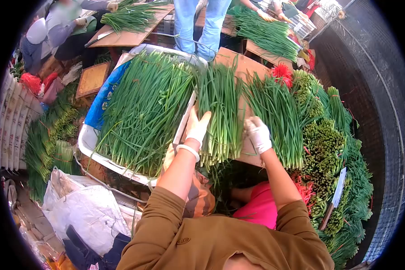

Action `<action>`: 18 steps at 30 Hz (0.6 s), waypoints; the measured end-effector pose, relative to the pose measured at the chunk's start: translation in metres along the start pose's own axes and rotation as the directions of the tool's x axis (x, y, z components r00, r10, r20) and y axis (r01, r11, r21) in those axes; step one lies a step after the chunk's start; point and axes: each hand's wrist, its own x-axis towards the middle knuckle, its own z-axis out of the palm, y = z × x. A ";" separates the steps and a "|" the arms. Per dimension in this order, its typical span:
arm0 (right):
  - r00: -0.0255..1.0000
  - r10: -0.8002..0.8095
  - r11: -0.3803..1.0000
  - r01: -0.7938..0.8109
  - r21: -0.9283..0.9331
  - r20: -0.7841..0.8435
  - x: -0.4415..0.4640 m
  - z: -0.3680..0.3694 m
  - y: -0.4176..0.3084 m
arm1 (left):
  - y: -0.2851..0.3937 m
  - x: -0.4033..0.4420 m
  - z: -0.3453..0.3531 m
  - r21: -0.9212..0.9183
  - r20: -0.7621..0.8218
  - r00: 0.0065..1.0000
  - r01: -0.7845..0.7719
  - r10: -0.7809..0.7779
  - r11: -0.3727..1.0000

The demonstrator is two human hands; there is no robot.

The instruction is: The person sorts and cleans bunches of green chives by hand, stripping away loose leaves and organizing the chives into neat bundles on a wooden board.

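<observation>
My left hand, in a white glove with a white band at the wrist, lies against the left side of a pile of garlic chives. Its thumb and fingers are stretched out along the stalks. On the other side, my right hand, also gloved, is held over the wooden board with its fingers curled together; anything inside them is hidden. Just right of it lies a second pile of chives. A white tub heaped with loose chives stands to the left.
Tied chive bundles are stacked at right, with a knife on top. Red ties lie at the board's far end. A person in jeans stands ahead; others work at boards behind. A white sack is at lower left.
</observation>
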 end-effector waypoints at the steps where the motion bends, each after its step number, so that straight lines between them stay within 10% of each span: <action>1: 0.993 0.122 0.945 -0.117 0.306 0.003 0.007 -0.005 0.026 | 0.005 -0.001 0.000 0.011 0.016 1.000 0.003 -0.003 1.000; 5: 0.881 0.468 0.861 -0.473 0.185 0.071 0.003 -0.036 0.022 | 0.027 -0.007 -0.005 0.025 0.034 0.998 0.043 -0.044 0.999; 11: 0.982 0.172 0.983 -0.167 0.072 -0.077 0.039 -0.006 0.053 | 0.017 0.000 -0.007 0.186 -0.011 0.998 0.063 -0.062 0.980; 12: 0.981 -0.122 0.966 0.081 -0.246 -0.153 0.050 0.011 0.075 | 0.024 -0.002 -0.007 0.192 0.019 0.999 0.022 -0.026 0.981; 18: 0.990 -0.135 0.896 0.111 -0.431 -0.025 0.031 0.038 -0.023 | -0.002 0.006 -0.007 0.198 -0.029 1.000 0.008 -0.003 0.980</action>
